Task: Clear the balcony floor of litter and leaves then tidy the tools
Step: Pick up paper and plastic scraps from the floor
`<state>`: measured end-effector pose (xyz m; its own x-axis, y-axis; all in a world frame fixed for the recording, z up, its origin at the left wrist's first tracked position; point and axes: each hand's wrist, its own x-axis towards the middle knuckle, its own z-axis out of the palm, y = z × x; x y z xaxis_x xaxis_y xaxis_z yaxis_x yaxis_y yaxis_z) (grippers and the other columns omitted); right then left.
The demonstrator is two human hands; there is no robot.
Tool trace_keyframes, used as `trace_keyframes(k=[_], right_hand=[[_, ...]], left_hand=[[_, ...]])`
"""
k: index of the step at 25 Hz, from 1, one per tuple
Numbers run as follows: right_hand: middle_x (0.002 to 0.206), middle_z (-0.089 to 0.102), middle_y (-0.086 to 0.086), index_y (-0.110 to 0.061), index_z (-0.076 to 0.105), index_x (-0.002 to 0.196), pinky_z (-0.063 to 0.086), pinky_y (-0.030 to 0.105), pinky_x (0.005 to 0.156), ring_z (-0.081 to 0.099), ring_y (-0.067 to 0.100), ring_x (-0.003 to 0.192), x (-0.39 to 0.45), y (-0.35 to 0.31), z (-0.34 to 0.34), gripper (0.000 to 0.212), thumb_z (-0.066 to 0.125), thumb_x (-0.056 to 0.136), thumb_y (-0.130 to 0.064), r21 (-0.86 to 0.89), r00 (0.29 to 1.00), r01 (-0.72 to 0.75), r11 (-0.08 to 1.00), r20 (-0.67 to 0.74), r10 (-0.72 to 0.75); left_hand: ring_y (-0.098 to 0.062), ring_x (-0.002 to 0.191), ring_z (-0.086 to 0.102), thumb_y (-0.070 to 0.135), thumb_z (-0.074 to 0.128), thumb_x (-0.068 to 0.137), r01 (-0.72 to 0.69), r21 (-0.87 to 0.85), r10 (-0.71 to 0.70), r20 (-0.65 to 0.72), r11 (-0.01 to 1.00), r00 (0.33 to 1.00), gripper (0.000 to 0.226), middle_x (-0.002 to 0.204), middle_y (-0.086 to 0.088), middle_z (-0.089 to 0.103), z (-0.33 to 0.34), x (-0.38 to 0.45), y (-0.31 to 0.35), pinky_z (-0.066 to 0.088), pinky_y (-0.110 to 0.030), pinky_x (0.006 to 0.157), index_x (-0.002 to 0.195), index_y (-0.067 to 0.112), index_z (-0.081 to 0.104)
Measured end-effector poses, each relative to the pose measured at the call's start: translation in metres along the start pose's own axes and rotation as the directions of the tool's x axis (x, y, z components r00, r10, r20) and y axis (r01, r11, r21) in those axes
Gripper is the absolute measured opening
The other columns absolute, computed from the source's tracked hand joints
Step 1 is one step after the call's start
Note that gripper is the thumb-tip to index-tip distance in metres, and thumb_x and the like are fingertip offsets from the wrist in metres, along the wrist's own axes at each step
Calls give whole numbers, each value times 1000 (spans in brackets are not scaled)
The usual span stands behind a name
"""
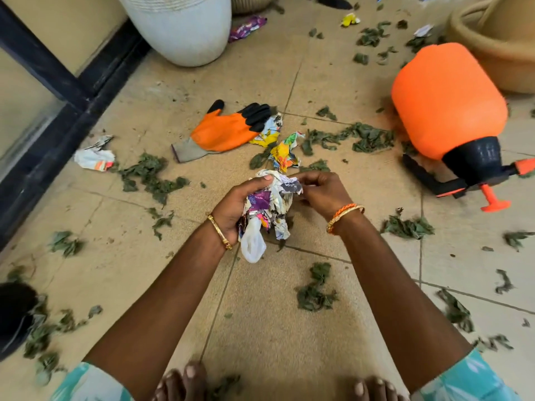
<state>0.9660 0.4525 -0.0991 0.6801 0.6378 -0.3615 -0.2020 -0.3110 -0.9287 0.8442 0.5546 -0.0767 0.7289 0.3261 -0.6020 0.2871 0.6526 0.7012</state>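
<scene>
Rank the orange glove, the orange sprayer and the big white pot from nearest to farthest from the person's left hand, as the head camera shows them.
From the left hand:
1. Orange glove, on the floor just ahead.
2. Orange sprayer, lying on its side to the right.
3. White pot, farthest, by the wall.

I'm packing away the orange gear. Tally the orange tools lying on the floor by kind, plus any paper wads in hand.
Glove: 1
Pressure sprayer: 1
Paper wad, gripped by the left hand and pinched by the right hand: 1
Total: 3
</scene>
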Motion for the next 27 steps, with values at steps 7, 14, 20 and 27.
trace_keyframes(k=[7,14,20,27], right_hand=[[130,47,21,-16,47,134,39,43,96,43,39,120,61,-3,8,56,65,81,-26,-883,913,264,387,100,-396],[83,68,12,-3,66,103,47,29,67,63,21,71,62,-4,-2,20,56,87,-9,-499,775,347,794,-324,-542],[59,44,3,-9,49,72,40,17,41,42,10,43,22,-29,7,21,37,90,-9,573,969,-185,799,-27,244],[65,50,9,-10,56,73,39,20,44,42,16,51,16,-15,51,19,49,91,-8,61,951,-293,954,123,284]], left_hand=[[-22,69,69,26,50,93,-42,-64,36,-105,997,994,31,79,-9,73,-22,-4,10,55,-32,73,84,9,74],[-22,68,68,25,53,89,-68,-48,64,-96,997,993,24,78,-8,73,-42,-7,7,55,-31,72,95,8,69],[-23,66,69,24,58,78,-47,-79,47,-3,996,999,24,78,-10,73,-46,-6,10,57,-30,66,87,7,73],[-22,67,70,17,61,76,-21,-78,33,163,997,986,18,78,-9,74,-59,-8,22,57,-30,69,76,7,77]])
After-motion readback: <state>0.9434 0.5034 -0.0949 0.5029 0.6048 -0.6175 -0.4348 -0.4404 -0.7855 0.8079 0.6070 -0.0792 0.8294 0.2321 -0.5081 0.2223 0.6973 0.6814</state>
